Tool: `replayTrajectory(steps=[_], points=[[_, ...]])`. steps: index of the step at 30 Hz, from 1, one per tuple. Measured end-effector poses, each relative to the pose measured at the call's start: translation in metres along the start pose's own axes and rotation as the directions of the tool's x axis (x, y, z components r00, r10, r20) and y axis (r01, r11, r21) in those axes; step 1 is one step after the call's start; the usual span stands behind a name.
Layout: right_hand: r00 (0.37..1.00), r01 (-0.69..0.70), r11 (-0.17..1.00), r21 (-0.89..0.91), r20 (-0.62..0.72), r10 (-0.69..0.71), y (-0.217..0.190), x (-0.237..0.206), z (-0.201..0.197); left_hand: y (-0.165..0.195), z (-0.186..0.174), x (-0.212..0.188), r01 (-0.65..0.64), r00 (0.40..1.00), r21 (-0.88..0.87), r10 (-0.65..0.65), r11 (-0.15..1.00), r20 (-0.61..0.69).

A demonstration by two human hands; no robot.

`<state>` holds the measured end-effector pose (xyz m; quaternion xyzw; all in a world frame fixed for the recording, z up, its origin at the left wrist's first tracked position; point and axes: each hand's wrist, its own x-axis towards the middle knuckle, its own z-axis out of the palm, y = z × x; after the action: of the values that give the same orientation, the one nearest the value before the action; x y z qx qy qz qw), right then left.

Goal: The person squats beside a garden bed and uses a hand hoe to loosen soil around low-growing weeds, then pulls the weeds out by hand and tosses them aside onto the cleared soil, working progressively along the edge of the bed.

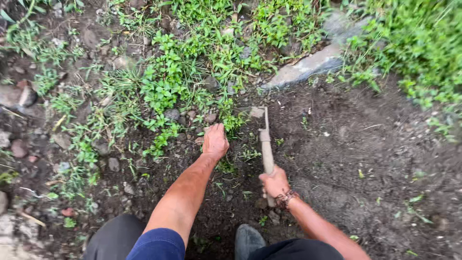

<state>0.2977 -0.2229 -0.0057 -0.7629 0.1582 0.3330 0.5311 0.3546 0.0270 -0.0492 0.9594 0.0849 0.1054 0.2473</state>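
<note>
A person crouched over a garden patch works bare dark soil [365, 159] with a short hand hoe [265, 149], seen from a head-worn camera looking down. The right hand [275, 183] is wrapped tight around the lower end of the hoe's pale wooden handle, its grip pressed together on the shaft; a woven bracelet [286, 198] circles the wrist just below the hoe. The handle runs up and away from the person, and the hoe's blade end [257, 112] lies at the soil surface where the dug earth meets the weeds. The left hand [214, 141], just left of the hoe, reaches down into the low green weeds [166, 86] with the fingers curled into the plants at the ground; whether that grip has closed on a stem cannot be told. A flat grey stone [308, 65] lies beyond the hoe's blade, up and to the right. Small rocks and pebbles [19, 147] are scattered well to the left of the hoe among grass. A grey shoe toe [248, 238] rests on the soil just below the hoe handle, near the person's dark trousers and blue sleeve [156, 245].
</note>
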Motion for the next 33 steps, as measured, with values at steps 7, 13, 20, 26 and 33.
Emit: replayTrajectory(steps=[7,13,20,26,33], points=[[0.925,0.254,0.96,0.115,-0.319,-0.207,-0.014,0.022,-0.014,0.001,0.011,-0.008,0.09,0.975,0.075,-0.103,0.993,0.197],[0.999,-0.005,1.0,-0.004,-0.051,0.005,0.054,-0.009,-0.012,-0.01,0.016,-0.023,0.023,1.0,0.006,-0.023,1.0,0.016],[0.933,0.197,0.97,0.144,-0.333,-0.14,0.043,0.007,-0.024,0.038,-0.035,0.004,0.23,0.941,0.213,-0.273,0.95,0.199],[0.953,0.158,0.955,0.251,-0.294,-0.08,0.046,0.005,-0.013,0.097,-0.041,0.076,-0.166,0.943,0.295,0.064,0.941,0.327],[0.933,0.215,0.947,0.239,-0.337,-0.126,0.029,-0.008,-0.02,0.054,0.025,0.081,0.274,0.744,0.391,-0.451,0.879,0.492]])
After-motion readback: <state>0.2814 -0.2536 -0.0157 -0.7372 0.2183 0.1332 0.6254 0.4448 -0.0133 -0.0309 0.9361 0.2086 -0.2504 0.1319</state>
